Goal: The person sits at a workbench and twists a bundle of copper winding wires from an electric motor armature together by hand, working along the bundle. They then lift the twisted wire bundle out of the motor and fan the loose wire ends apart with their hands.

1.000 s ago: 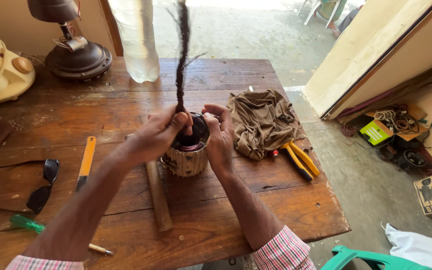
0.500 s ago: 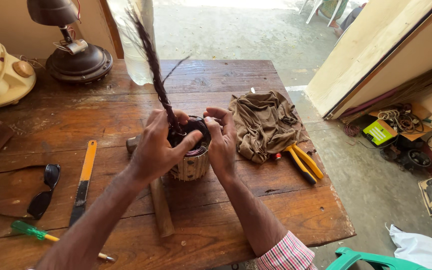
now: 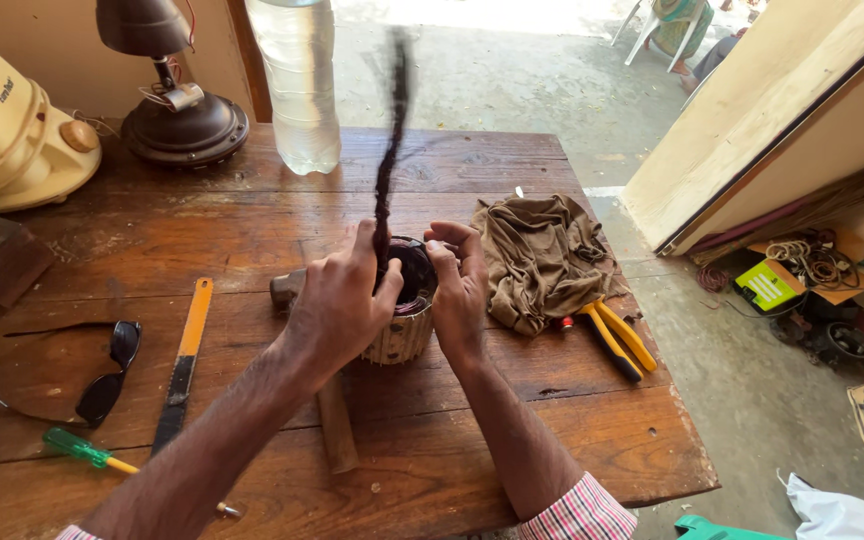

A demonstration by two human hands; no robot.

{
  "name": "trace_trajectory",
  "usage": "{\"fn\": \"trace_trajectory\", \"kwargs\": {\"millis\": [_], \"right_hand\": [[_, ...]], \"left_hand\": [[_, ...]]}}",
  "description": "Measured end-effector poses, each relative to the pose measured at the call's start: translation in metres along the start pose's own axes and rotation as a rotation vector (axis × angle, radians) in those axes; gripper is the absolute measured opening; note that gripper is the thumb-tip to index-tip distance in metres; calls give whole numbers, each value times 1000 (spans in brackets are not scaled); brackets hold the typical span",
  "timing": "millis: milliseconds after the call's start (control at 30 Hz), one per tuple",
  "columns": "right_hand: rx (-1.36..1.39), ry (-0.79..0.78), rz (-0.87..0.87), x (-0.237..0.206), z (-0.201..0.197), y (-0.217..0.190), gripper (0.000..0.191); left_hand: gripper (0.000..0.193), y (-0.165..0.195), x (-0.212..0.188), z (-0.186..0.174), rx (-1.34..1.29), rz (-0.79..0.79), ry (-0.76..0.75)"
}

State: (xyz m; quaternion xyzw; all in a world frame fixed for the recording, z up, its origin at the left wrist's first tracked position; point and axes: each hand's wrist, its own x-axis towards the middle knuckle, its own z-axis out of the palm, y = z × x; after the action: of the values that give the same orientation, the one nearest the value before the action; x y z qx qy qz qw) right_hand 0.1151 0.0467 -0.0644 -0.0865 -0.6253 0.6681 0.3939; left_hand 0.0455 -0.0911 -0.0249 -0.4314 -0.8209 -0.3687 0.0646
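At the centre of a worn wooden desk (image 3: pixel 202 230), a person's left hand (image 3: pixel 337 305) is closed around a dark twisted bundle of wire (image 3: pixel 389 150) that rises blurred toward 12 o'clock out of a motor stator (image 3: pixel 407 310), a squat laminated cylinder with dark windings inside, standing upright on the planks; the right hand (image 3: pixel 459 285) curls over the stator's rim at its 3 o'clock side, fingers bent onto the top edge, and steadies it. A hammer (image 3: pixel 334 430) lies under the left wrist, its wooden handle pointing to 6 o'clock. At the stator's 3 o'clock sits a crumpled brown rag (image 3: pixel 537 255), with yellow-handled pliers (image 3: pixel 612 335) just beside it toward 4 o'clock. To 9 o'clock lie an orange-handled blade (image 3: pixel 184 365) and, farther out, black sunglasses (image 3: pixel 110 372); a green-handled screwdriver (image 3: pixel 82 450) rests at 8 o'clock. A clear plastic water bottle (image 3: pixel 297 85) stands at 11 o'clock, a dark round-based lamp (image 3: pixel 177 100) near it at 10 o'clock, and a cream appliance (image 3: pixel 7 130) at the far left edge
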Motion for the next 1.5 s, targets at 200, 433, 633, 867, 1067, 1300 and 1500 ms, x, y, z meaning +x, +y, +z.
{"fn": "trace_trajectory", "kwargs": {"millis": [200, 433, 633, 867, 1067, 1300, 1500], "right_hand": [[-70, -5, -10, 2, 1, -2, 24], [-72, -3, -5, 1, 1, -4, 25], [-184, 6, -161, -3, -2, 0, 45], [-471, -145, -616, 1, -19, 14, 49], [-553, -144, -413, 24, -35, 30, 42], [-255, 132, -108, 39, -51, 20, 43], [-4, -126, -259, 16, -35, -1, 30]], "left_hand": [[39, 2, 7, -1, 58, 62, -52], [44, -8, 7, -8, 143, -89, -190], [99, -36, 5, -23, -158, 420, -134], [129, -49, 5, -17, -296, 230, -328], [135, -26, -8, 3, -144, 42, -67], [118, 5, -22, 34, -113, -61, 122], [108, -13, -32, 26, -154, 27, 126]]}}
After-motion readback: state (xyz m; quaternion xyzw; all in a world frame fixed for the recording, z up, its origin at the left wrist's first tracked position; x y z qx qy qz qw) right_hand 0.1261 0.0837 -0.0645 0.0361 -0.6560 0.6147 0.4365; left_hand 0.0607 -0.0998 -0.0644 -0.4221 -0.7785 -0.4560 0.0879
